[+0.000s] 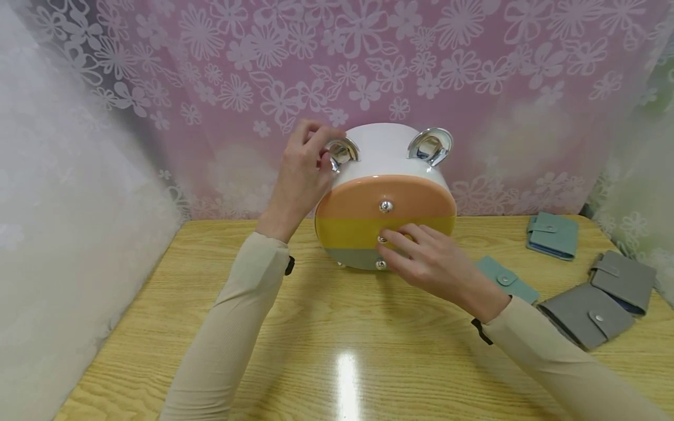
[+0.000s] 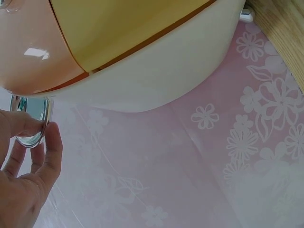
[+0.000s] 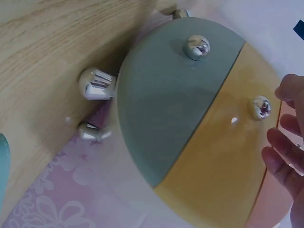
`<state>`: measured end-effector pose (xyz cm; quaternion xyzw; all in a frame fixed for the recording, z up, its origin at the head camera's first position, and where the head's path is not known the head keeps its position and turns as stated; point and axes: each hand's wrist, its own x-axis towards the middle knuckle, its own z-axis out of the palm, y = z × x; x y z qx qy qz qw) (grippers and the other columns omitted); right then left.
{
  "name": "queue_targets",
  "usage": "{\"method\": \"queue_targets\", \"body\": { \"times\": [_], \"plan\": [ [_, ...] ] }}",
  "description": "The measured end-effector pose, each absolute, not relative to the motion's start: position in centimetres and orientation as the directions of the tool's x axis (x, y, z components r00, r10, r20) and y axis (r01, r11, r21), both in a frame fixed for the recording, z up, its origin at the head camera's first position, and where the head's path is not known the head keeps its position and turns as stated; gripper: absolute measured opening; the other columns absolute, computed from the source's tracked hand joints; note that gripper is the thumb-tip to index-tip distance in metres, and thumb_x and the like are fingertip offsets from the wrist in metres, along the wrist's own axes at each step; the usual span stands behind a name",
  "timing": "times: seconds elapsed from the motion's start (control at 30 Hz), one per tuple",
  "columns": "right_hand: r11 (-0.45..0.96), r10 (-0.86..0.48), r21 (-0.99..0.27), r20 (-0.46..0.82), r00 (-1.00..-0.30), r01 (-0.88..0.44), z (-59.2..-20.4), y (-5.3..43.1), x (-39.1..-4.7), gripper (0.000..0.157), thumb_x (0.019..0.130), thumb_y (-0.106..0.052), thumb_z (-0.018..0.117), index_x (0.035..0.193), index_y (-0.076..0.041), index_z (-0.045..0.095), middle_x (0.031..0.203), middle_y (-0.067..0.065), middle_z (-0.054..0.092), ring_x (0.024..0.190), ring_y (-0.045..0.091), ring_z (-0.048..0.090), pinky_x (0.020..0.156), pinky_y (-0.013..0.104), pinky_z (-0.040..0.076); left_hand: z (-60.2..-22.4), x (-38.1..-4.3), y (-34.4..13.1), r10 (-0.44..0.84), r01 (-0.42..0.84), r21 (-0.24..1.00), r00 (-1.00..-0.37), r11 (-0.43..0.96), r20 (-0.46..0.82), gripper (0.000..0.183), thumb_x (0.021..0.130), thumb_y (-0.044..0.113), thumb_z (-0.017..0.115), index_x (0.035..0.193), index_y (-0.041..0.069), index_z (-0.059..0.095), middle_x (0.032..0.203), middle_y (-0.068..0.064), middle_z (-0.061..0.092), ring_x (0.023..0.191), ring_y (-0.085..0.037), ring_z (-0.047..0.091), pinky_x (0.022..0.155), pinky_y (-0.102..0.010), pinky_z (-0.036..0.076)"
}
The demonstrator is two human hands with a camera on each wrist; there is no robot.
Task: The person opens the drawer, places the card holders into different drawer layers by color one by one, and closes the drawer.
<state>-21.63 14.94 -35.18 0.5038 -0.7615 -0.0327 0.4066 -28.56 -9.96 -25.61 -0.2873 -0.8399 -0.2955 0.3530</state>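
A small rounded drawer chest with a white shell stands at the back of the table. Its front has an orange, a yellow and a grey-green drawer, each with a round silver knob. My left hand pinches the chest's left silver ear between thumb and fingers. In front of the yellow drawer is my right hand. Its thumb and fingers are parted, with their tips beside the middle knob. All three drawers are shut flush with the shell.
To the right lie a green wallet, another green wallet partly behind my right wrist, and two grey wallets that overlap. A flowered pink curtain hangs right behind the chest.
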Motion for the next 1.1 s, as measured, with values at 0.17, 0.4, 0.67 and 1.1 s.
{"method": "queue_targets", "body": {
  "times": [0.17,0.4,0.67,1.1],
  "plan": [
    [0.496,-0.800,0.444,0.568,-0.193,-0.746,-35.7,14.8,-22.2,0.022,0.107,-0.017,0.051,0.117,-0.008,0.069,0.117,0.011,0.069,0.094,0.027,0.062,0.075,0.032,0.056,-25.8,-28.6,-10.1,0.276,0.694,0.288,-0.581,0.660,0.766,0.035,0.092,-0.010,0.053,0.119,0.006,0.069,0.117,-0.015,0.055,0.090,-0.024,0.058,0.080,-0.030,0.058],
    [0.507,-0.792,0.438,0.577,-0.200,-0.742,-36.2,14.3,-22.7,0.036,0.080,-0.005,0.084,0.113,-0.009,0.069,0.114,0.011,0.067,0.093,0.026,0.062,0.075,0.032,0.056,-25.7,-28.6,-10.1,0.267,0.680,0.294,-0.592,0.672,0.760,0.033,0.093,-0.008,0.054,0.118,0.008,0.069,0.116,-0.015,0.056,0.091,-0.024,0.058,0.081,-0.029,0.059],
    [0.533,-0.777,0.426,0.589,-0.223,-0.732,-36.4,14.0,-22.8,0.030,0.082,0.001,0.080,0.109,-0.006,0.069,0.112,0.011,0.066,0.093,0.026,0.063,0.076,0.032,0.057,-25.7,-28.7,-10.0,0.279,0.704,0.272,-0.562,0.657,0.779,0.036,0.092,-0.012,0.053,0.116,0.008,0.070,0.114,-0.015,0.056,0.089,-0.023,0.057,0.077,-0.026,0.056],
    [0.531,-0.762,0.371,0.602,-0.238,-0.762,-36.3,13.6,-22.7,0.024,0.083,0.003,0.077,0.104,-0.002,0.068,0.111,0.013,0.066,0.091,0.026,0.064,0.077,0.032,0.059,-25.8,-28.7,-10.1,0.284,0.711,0.278,-0.561,0.646,0.777,0.036,0.092,-0.013,0.052,0.116,0.008,0.069,0.114,-0.016,0.055,0.090,-0.024,0.057,0.078,-0.027,0.056]
  ]
}}
